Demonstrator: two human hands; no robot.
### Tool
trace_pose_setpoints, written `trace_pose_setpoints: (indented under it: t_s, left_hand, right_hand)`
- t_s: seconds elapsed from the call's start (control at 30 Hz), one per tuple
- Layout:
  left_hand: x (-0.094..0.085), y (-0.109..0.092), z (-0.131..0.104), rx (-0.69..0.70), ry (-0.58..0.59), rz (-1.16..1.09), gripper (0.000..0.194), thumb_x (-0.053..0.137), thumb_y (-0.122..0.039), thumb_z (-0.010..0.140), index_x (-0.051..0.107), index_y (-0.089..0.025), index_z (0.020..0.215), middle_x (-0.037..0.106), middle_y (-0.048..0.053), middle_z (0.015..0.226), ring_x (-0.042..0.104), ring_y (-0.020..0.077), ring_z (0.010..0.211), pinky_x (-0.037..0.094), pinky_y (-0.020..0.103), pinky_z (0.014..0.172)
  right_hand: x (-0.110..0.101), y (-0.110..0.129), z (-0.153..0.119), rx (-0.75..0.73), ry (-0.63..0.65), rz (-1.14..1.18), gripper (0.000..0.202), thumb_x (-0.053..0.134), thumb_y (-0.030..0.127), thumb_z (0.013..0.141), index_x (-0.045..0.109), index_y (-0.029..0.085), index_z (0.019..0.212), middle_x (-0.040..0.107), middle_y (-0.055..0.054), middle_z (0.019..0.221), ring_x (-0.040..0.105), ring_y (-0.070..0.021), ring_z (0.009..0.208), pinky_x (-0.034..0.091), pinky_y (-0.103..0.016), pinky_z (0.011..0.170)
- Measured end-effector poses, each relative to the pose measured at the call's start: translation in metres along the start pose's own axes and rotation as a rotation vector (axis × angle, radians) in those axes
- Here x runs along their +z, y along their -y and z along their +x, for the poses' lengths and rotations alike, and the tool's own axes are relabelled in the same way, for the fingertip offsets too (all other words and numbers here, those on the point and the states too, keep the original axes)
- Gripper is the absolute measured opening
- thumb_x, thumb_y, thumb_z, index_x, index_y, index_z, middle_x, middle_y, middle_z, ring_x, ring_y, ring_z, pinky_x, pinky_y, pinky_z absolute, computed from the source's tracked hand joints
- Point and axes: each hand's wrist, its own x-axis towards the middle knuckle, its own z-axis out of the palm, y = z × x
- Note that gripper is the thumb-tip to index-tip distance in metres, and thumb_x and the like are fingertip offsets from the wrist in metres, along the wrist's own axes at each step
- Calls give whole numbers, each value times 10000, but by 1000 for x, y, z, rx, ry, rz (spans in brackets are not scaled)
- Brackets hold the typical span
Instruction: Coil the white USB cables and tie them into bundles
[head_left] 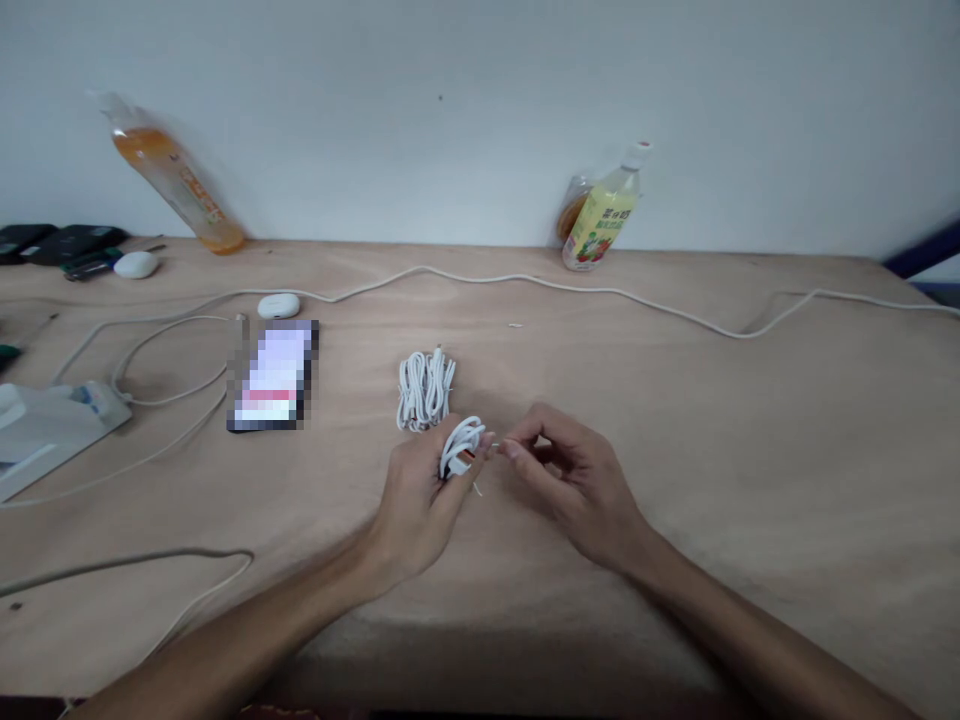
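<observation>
Gripped in my left hand (421,492) is a coiled white USB cable (465,436), its loops bunched above the thumb and a plug showing below them. My right hand (577,478) is just to the right, thumb and forefinger pinched on the end of a thin white tie (495,446) that reaches toward the cable. Another short white end pokes out below my left thumb. Past my left hand, a second bundle of coiled white cable (424,385) lies on the wooden table (720,430). My left fingertips are partly hidden behind the cable.
A phone (274,375) and a white earbud case (278,306) lie to the left, near a white power strip (60,430). A long white cord (525,278) crosses the table. Against the wall lean an orange drink bottle (169,180) and a yellow-labelled bottle (604,215).
</observation>
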Motion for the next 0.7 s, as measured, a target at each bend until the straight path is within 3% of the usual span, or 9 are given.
trace_pose_setpoints:
  t_s: [0.2, 0.5, 0.7]
  left_hand:
    - [0, 1, -1, 27, -4, 23, 398, 630, -325, 1061, 457, -227, 716, 450, -70, 637, 392, 125, 589, 322, 276, 606]
    - [-2, -1, 1, 3, -43, 19, 348, 633, -314, 1050, 521, -230, 731, 475, -57, 630, 434, 142, 602, 372, 283, 632]
    - [-1, -2, 2, -21, -37, -21, 354, 624, -330, 1059, 518, -234, 734, 453, -66, 606, 417, 138, 579, 365, 287, 614]
  right_hand:
    - [1, -1, -2, -82, -22, -60, 174, 671, 210, 1006, 696, 220, 834, 628, 31, 734, 532, -113, 610, 423, -245, 546]
    - [1, -3, -4, -30, -35, 28, 98, 688, 282, 1030, 716, 226, 955, 698, 2, 814, 629, -141, 685, 525, -245, 569]
    - [1, -6, -4, -155, -70, -121, 60, 703, 234, 1028, 710, 237, 969, 661, 11, 813, 594, -130, 649, 497, -246, 528]
